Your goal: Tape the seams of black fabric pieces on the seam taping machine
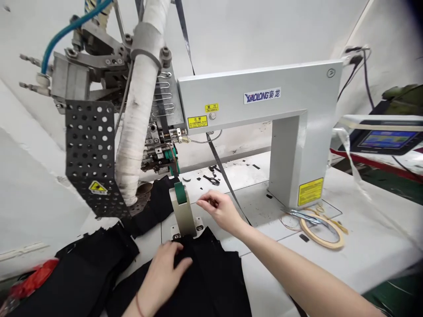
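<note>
Head camera: here's the left hand, palm down on the flat black cloth, fingers bent near its top edge and thumb spread wide, gripping nothing that shows. That cloth lies on the white tabletop, its upper edge right at the foot of the upright beige metal post, which carries a dark green roller at its top.

And the right hand! It hangs just right of the roller, apart from it, thumb and forefinger narrowed to a pinch; whether anything thin sits between them, I cannot tell.

Above stands the big grey metal machine with its XIAOLONG label, and at its left the black perforated metal guard beside a slanted, white-wrapped tube. More folded black fabric is piled at lower left. Over on the right, silver scissors lie across a tan ring of tape, while a control panel with a blue screen sits beyond.
</note>
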A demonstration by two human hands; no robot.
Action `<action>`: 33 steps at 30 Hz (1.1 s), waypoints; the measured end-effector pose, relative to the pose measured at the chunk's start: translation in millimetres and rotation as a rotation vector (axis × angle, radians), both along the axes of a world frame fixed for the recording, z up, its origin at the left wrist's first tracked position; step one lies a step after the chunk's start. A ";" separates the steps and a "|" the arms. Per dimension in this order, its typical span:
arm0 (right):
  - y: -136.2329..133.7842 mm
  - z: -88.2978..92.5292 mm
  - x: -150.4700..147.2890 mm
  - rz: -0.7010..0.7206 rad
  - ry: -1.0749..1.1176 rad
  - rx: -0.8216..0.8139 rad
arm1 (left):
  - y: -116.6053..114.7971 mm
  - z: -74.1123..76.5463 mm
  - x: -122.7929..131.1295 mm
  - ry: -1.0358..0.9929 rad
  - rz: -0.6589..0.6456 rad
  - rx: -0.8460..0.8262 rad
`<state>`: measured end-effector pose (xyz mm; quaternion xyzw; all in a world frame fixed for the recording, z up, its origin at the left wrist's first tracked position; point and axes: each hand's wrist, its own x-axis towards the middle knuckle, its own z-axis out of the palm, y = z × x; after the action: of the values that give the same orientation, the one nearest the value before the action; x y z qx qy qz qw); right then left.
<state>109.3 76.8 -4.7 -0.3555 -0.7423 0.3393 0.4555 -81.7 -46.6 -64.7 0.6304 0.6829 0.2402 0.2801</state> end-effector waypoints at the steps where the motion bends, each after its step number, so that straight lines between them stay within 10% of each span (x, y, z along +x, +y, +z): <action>1: 9.1 6.6 -9.4 -0.001 0.006 0.097 | -8.2 -3.7 8.6 0.024 -0.003 -0.011; 10: 60.0 31.6 -42.4 -0.043 -0.193 0.364 | -7.0 -15.7 18.1 0.062 0.052 0.030; 18: 7.0 -42.6 21.5 0.638 -0.583 -0.094 | 2.0 2.5 16.0 -0.014 -0.088 0.022; 24: 1.4 -62.4 28.3 0.621 -0.509 -0.167 | -2.9 8.3 17.7 0.030 -0.130 0.137; 33: -11.4 -31.9 29.8 0.372 -0.019 -0.608 | 2.2 29.9 -20.3 -0.166 0.035 -0.065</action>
<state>139.1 65.4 -36.7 -0.3368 -0.6634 0.6187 0.2524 -102.0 -44.4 -34.8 0.5868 0.6759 0.2742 0.3518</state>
